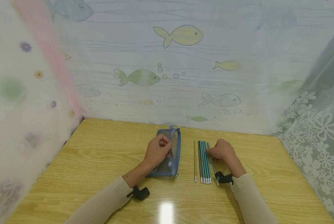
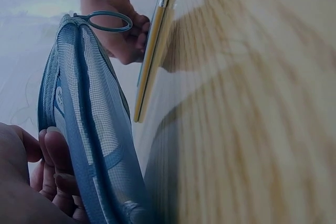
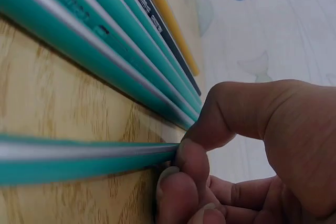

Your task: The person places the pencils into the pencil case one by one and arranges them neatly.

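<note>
My left hand (image 1: 159, 151) is over a blue-trimmed mesh pencil case (image 1: 162, 168), its curled fingers and thumb gripping the side. The left wrist view shows the zipped edge of the case (image 2: 100, 119) upright beside those fingers (image 2: 58, 156). Thumb and finger of my right hand (image 1: 222, 151) pinch one end of a green pencil with a silver stripe (image 3: 94, 158). That pencil lies slightly apart from a row of several green pencils (image 1: 204, 163). Left of the row are a black pencil (image 3: 157, 22) and, with a small gap, a yellow pencil (image 1: 195, 161).
A wooden table (image 1: 99, 161) lies under everything. Behind it hangs a pale curtain (image 1: 181, 62) printed with fish, with other curtains at left and right. Black wrist devices (image 1: 141, 193) stick out by both sleeves. A zipper pull ring (image 2: 110, 21) stands off the end of the case.
</note>
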`<state>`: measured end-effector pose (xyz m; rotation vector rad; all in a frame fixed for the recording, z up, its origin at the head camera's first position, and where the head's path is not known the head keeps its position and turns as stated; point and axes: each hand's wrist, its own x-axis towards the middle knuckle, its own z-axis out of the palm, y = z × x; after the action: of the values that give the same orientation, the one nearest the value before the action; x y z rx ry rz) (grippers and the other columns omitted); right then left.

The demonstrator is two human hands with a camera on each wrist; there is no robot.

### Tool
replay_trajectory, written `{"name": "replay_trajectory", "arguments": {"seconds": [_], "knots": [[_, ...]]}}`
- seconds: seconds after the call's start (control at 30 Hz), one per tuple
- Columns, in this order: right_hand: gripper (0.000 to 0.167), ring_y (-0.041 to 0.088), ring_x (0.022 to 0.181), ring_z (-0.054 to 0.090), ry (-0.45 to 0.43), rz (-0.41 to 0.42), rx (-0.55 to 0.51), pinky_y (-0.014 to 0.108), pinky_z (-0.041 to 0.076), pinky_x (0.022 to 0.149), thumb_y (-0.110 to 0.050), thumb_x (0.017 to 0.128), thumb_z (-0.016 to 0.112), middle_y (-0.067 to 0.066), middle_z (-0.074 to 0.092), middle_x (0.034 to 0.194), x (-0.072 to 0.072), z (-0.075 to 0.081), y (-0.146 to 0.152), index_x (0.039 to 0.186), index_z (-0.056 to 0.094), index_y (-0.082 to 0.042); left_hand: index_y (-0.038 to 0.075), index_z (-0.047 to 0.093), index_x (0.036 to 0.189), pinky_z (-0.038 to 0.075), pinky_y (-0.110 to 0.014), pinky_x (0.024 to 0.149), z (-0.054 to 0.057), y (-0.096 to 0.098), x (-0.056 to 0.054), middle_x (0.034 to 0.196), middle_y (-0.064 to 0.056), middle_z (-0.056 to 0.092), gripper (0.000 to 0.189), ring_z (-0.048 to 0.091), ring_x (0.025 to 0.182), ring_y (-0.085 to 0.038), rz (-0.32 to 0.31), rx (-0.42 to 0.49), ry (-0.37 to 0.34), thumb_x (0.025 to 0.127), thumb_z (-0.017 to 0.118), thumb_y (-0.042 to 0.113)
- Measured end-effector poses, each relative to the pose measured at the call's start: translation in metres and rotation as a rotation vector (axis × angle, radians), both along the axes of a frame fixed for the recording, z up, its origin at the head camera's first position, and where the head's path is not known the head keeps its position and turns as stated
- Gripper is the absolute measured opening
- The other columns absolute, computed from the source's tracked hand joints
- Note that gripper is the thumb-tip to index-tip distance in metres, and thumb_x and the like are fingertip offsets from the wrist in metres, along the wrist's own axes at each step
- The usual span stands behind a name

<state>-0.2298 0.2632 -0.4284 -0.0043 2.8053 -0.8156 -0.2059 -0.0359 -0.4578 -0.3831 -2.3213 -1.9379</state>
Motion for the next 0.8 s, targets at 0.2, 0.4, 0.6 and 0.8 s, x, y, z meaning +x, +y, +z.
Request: {"name": "replay_trajectory", "arguments": {"seconds": [0.2, 0.4, 0.6, 0.8], "knots": [[0.043, 0.018, 0.053, 0.061, -0.05, -0.017, -0.03, 0.029, 0.046, 0.049, -0.028, 0.095, 0.073, 0.002, 0.063, 0.054, -0.007, -0.002, 0.003, 0.057, 0.068, -0.008, 0.006, 0.065, 0.096, 0.058, -0.03, 0.055, -0.001, -0.003, -0.007, 0.07, -0.005, 0.069, 0.004, 0.066, 0.056, -0.019, -0.009, -0.008, -0.008, 0.1, 0.064, 0.006], [0.045, 0.018, 0.054, 0.062, -0.064, 0.001, -0.071, 0.029, 0.048, 0.052, -0.027, 0.098, 0.068, 0.003, 0.063, 0.055, -0.012, 0.0, 0.003, 0.059, 0.068, -0.007, 0.007, 0.064, 0.095, 0.059, -0.032, 0.056, -0.002, -0.005, -0.013, 0.07, -0.004, 0.069, 0.004, 0.066, 0.056, -0.02, -0.019, -0.003, -0.001, 0.1, 0.064, 0.006], [0.05, 0.015, 0.047, 0.042, -0.071, 0.015, -0.142, 0.03, 0.04, 0.053, -0.026, 0.101, 0.063, -0.002, 0.049, 0.049, -0.017, 0.006, -0.002, 0.053, 0.058, -0.012, 0.007, 0.064, 0.096, 0.057, -0.03, 0.054, -0.004, -0.006, -0.021, 0.069, -0.004, 0.069, 0.004, 0.065, 0.055, -0.019, -0.031, -0.001, 0.006, 0.1, 0.064, 0.005], [0.048, 0.014, 0.048, 0.037, -0.081, 0.017, -0.293, 0.031, 0.04, 0.057, -0.02, 0.101, 0.06, -0.001, 0.047, 0.052, -0.021, 0.011, -0.019, 0.056, 0.048, -0.016, 0.004, 0.064, 0.096, 0.057, -0.03, 0.054, -0.006, -0.01, -0.028, 0.07, -0.006, 0.069, 0.004, 0.065, 0.055, -0.02, -0.044, 0.016, 0.009, 0.1, 0.065, 0.005]]}}
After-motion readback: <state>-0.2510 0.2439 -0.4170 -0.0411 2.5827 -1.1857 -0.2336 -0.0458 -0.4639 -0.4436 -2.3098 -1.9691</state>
